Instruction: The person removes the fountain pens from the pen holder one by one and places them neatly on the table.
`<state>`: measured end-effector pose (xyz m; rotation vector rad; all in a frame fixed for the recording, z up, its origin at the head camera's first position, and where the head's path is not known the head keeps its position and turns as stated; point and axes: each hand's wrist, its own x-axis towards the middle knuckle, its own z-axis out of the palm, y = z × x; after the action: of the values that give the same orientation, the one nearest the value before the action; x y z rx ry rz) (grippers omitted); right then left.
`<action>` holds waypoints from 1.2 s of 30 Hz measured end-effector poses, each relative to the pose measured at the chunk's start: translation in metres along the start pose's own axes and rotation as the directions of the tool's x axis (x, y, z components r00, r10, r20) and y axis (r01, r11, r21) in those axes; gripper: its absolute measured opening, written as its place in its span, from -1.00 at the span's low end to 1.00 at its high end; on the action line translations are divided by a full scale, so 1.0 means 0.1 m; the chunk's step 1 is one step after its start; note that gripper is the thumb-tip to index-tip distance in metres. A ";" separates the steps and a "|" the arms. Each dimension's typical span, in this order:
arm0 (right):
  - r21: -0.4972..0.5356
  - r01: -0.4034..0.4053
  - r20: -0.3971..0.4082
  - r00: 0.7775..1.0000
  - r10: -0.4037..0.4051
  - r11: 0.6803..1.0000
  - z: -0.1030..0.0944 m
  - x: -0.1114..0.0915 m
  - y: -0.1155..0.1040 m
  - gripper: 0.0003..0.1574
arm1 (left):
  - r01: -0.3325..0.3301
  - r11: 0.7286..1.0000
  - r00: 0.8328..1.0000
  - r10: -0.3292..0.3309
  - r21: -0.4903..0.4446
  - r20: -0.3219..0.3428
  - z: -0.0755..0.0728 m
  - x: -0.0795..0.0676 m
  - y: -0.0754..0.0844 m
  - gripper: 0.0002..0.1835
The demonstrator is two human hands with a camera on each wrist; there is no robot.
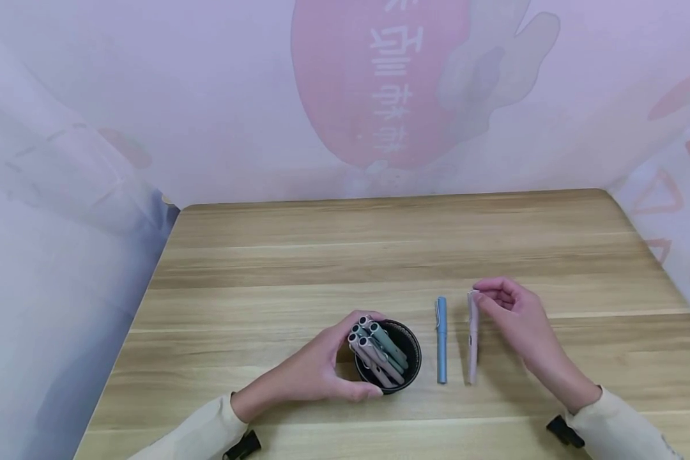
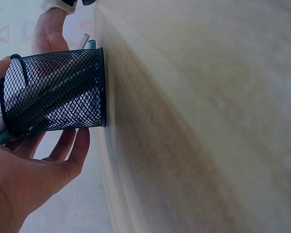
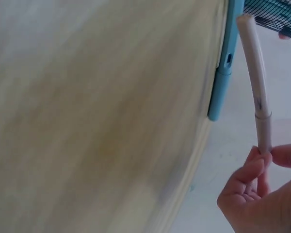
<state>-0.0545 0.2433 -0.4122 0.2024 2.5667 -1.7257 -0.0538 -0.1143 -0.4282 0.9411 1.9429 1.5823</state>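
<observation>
My left hand [image 1: 333, 367] grips a black mesh pen cup [image 2: 53, 92], thumb on one side and fingers on the other. Several capped pens [image 1: 379, 354], some green and some pale pink or grey, lean to the left inside it. A pale pink pen [image 3: 258, 80] is pinched at one end between the thumb and fingers of my right hand [image 1: 517, 313]. In the right wrist view, that pen appears apart from the tabletop. Between the cup and the pink pen, a blue pen [image 1: 441, 342] lies on the table.
The wood-grain table [image 1: 299, 255] extends behind both hands to its far edge. A pale printed curtain [image 1: 218, 96] hangs behind it and along the sides. Dark wrist bands [image 1: 565, 431] show near both sleeves.
</observation>
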 end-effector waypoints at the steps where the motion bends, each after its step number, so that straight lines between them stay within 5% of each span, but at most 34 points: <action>1: -0.018 -0.003 0.015 1.000 0.003 1.000 0.00 0.01 0.01 -0.60 | -0.001 1.000 1.000 0.001 0.000 0.000 0.00 0.00 0.00 -0.02; 11: -0.072 -0.070 0.151 0.985 0.080 0.995 -0.11 0.21 0.08 -0.56 | 0.002 1.000 1.000 -0.002 0.013 -0.001 0.00 0.00 -0.01 -0.02; 18: -0.088 -0.085 0.275 0.956 0.107 0.992 -0.13 0.34 0.12 -0.55 | 0.004 1.000 1.000 -0.004 0.008 0.008 0.00 0.00 0.00 -0.03; 26: -0.142 -0.122 0.298 0.941 0.160 0.982 -0.13 0.43 0.11 -0.61 | -0.006 1.000 1.000 0.006 0.017 0.005 0.00 0.00 0.01 -0.03; 31: -0.280 -0.037 0.287 0.950 0.121 0.959 -0.13 0.43 0.10 -0.65 | -0.012 0.999 1.000 0.012 0.034 0.010 -0.01 0.01 0.02 -0.03; 36: -0.466 0.105 0.253 0.967 0.019 0.878 -0.08 0.36 0.08 -0.68 | -0.020 0.999 1.000 0.020 0.026 0.022 -0.02 0.01 0.02 -0.03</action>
<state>-0.0889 0.2563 -0.4202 -0.0902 2.7080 -0.9897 -0.0557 -0.1143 -0.4254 0.9871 1.9495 1.5552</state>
